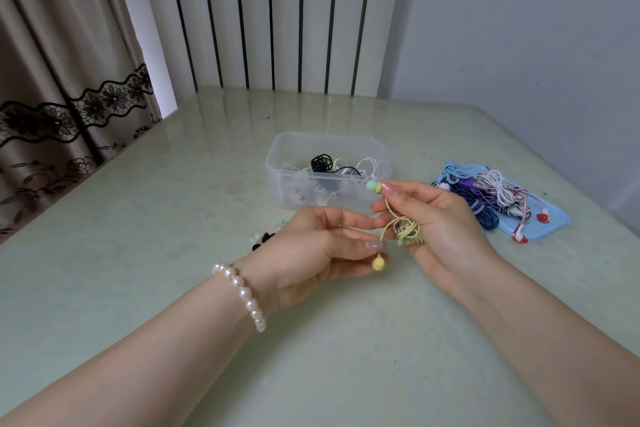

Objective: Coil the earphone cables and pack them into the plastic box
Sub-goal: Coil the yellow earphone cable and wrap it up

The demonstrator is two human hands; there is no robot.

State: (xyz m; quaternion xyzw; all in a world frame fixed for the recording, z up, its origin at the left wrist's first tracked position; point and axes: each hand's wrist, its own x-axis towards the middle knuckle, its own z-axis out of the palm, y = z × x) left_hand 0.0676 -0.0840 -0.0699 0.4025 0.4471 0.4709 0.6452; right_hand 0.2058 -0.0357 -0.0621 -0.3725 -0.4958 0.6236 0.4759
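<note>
Inside the box (277, 163) several coils lie; both hands (322, 246) (433, 218) pinch a yellow cable (405, 230); a pile (485, 194) waits.

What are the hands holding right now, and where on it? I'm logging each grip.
Both hold the yellow earphones: the right hand grips the coiled cable, the left hand pinches the cable just above a dangling earbud.

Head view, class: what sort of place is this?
Probably a room in a home: a lace-trimmed curtain hangs left, a striped panel stands behind the table, and the hands coil earphones by a box.
</note>
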